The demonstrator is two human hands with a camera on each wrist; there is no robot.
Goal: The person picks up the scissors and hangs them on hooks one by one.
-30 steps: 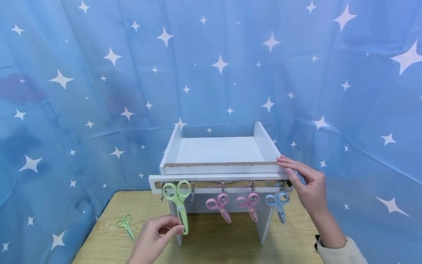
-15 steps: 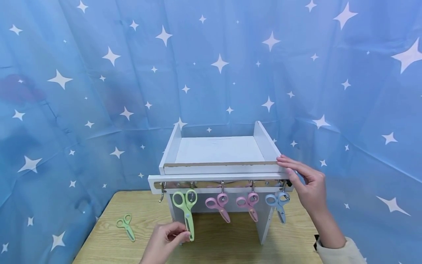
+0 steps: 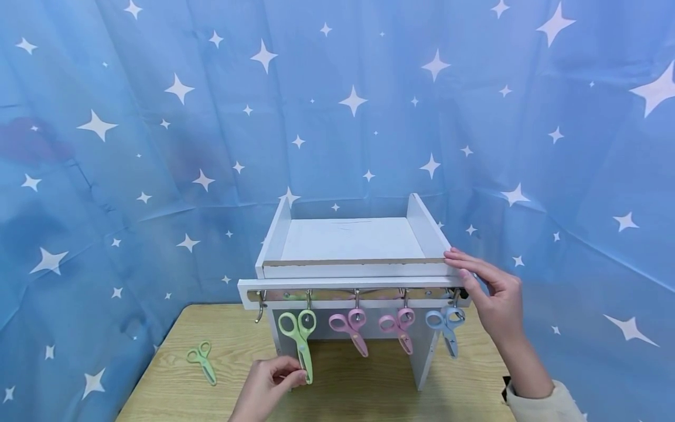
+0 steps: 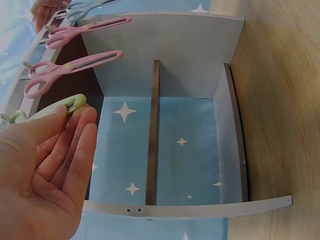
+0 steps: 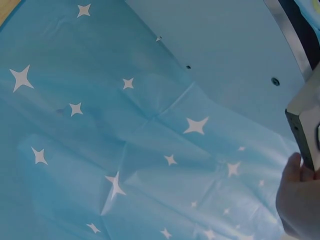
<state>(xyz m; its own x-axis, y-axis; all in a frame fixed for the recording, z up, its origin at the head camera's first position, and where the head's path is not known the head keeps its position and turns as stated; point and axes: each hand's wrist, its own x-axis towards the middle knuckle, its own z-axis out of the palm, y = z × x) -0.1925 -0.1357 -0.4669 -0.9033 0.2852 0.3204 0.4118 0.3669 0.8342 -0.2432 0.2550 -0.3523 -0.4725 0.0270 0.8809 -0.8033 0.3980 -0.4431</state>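
Observation:
My left hand (image 3: 271, 384) pinches the blade tip of a pair of light green scissors (image 3: 302, 343) between thumb and fingers. These scissors hang points down in the head view, one finger loop at the second hook from the left. Beside them, two pairs of pink scissors (image 3: 352, 331) and one blue pair (image 3: 447, 331) hang from hooks along the white rack (image 3: 364, 283). At the rack's right end rests my right hand (image 3: 493, 299), its fingers extended over the corner and its thumb at the front board. The left wrist view shows the green scissors (image 4: 52, 107) at my fingertips.
Another green pair of scissors (image 3: 202, 362) lies on the wooden table (image 3: 163, 375) to the left. A curved metal hook (image 3: 259, 308) juts from the rack's left end. The rack has a raised-sided top shelf (image 3: 348, 237). Behind it hangs a blue star-patterned curtain (image 3: 337, 140).
My left hand has brought the green scissors right and down, from near the leftmost hook to the second one, where a loop now hangs at the hook. My right hand stays in place.

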